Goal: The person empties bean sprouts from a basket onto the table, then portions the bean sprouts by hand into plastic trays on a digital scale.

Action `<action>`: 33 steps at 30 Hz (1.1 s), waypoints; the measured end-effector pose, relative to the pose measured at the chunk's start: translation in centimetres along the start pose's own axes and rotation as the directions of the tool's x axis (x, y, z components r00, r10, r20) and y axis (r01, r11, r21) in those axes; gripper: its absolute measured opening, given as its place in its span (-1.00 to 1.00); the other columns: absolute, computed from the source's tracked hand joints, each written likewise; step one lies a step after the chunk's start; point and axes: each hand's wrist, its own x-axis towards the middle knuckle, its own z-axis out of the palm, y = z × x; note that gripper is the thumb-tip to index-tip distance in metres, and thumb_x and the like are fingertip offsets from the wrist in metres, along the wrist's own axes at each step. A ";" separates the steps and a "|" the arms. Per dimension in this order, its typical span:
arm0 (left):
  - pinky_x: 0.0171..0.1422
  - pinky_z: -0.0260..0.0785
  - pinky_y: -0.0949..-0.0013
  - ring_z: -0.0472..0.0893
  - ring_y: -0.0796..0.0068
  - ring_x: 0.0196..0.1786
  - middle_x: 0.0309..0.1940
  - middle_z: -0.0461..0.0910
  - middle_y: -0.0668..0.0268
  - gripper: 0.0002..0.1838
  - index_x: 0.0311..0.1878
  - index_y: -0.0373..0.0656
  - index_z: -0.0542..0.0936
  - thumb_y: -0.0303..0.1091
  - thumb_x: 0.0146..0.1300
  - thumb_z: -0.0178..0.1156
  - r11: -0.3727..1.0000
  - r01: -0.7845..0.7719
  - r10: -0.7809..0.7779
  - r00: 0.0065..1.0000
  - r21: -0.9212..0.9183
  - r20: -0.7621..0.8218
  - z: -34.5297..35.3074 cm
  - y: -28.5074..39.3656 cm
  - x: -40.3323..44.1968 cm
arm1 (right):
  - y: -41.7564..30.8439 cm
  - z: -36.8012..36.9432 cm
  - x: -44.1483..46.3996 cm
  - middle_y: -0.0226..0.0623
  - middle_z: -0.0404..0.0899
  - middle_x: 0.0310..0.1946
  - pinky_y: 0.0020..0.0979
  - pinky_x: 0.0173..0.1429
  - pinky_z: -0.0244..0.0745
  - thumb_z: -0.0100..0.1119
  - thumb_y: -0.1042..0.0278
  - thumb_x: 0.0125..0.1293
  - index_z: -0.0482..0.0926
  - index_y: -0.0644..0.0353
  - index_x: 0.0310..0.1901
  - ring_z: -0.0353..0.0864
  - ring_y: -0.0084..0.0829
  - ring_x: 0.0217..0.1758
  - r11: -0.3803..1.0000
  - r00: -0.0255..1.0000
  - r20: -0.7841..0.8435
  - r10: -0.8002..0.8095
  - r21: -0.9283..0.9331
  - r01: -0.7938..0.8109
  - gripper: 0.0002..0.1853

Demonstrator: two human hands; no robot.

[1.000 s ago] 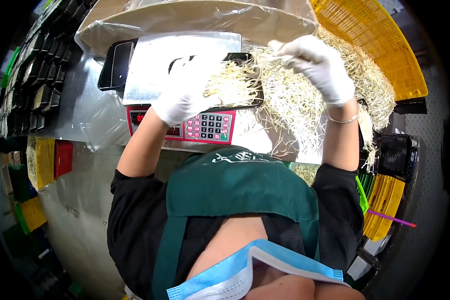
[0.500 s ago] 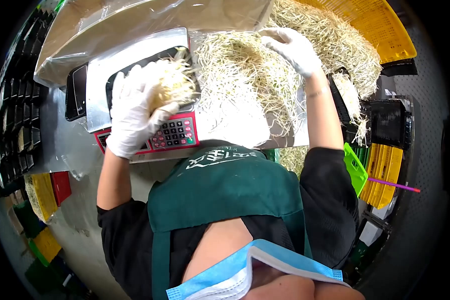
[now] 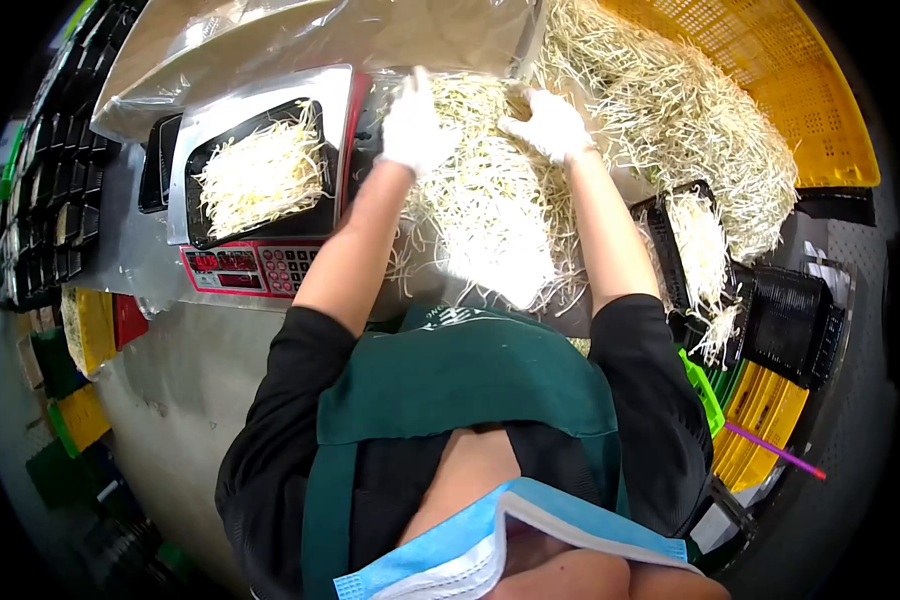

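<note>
Both hands wear white gloves and rest at a pile of bean sprouts [image 3: 500, 215] on the work surface. At the pile's left edge is my left hand [image 3: 417, 132], slightly blurred, its fingers stretched away from me. My right hand [image 3: 552, 128] touches the far right side of the pile, thumb and fingers apart. To the left, a black tray [image 3: 196, 222] filled with sprouts [image 3: 262, 180] sits on a digital scale [image 3: 235, 268] with a red keypad panel and lit display.
A big heap of sprouts [image 3: 690, 120] spills from a yellow crate [image 3: 815, 95] at right. Another black tray of sprouts [image 3: 700, 245] tilts near my right arm, beside a black tray stack [image 3: 790, 315]. More black trays [image 3: 55, 180] stand left. Clear plastic sheeting [image 3: 310, 50] lies behind the scale.
My left hand has let go of its bunch of sprouts over the scale and moved right to the pile. The right hand has shifted slightly left and toward me.
</note>
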 end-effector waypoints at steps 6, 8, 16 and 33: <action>0.41 0.10 0.33 0.27 0.12 0.36 0.26 0.27 -0.17 0.33 0.43 -0.41 -0.16 -0.05 -0.31 0.47 0.954 0.270 -0.298 0.902 0.130 0.313 -1.5 -1.2 3.2 | -1.8 2.1 1.8 0.15 0.16 0.33 -0.28 0.39 0.20 0.41 -0.17 -0.21 0.07 0.35 0.36 0.24 -0.02 0.36 0.965 0.986 -0.009 -0.168 -0.204 0.162 0.16; 0.35 0.19 0.35 0.36 0.17 0.31 0.22 0.36 -0.13 0.30 0.43 -0.39 -0.13 -0.10 -0.32 0.47 0.936 0.261 -0.340 0.842 0.235 0.419 -1.5 -0.3 2.9 | -2.8 1.6 1.6 0.17 0.15 0.32 -0.26 0.39 0.20 0.37 -0.08 -0.17 0.03 0.37 0.37 0.23 0.00 0.36 0.996 0.976 0.218 0.006 -0.086 0.013 0.12; 0.22 0.35 0.33 0.55 0.31 0.09 0.05 0.53 0.03 -0.34 0.24 -0.29 0.31 -0.47 0.02 0.27 0.714 -0.080 0.216 0.970 -0.695 0.111 -7.5 5.7 -1.9 | -2.7 -4.8 -5.9 -0.07 0.46 0.13 -0.31 0.32 0.30 0.34 0.07 -0.02 0.34 0.22 0.23 0.43 -0.17 0.19 0.846 0.953 -0.094 -0.288 0.442 0.299 -0.24; 0.42 0.07 0.20 0.30 0.08 0.31 0.24 0.32 -0.06 -0.24 0.31 -0.21 0.28 -0.11 0.08 0.29 0.963 -0.227 0.260 0.924 -0.144 0.282 -3.9 0.5 -12.3 | -3.7 3.7 -14.5 -0.05 0.27 0.31 -0.24 0.45 0.08 0.32 -0.04 0.05 0.28 0.13 0.32 0.23 -0.15 0.39 0.966 0.975 -0.085 -0.205 0.143 0.215 -0.18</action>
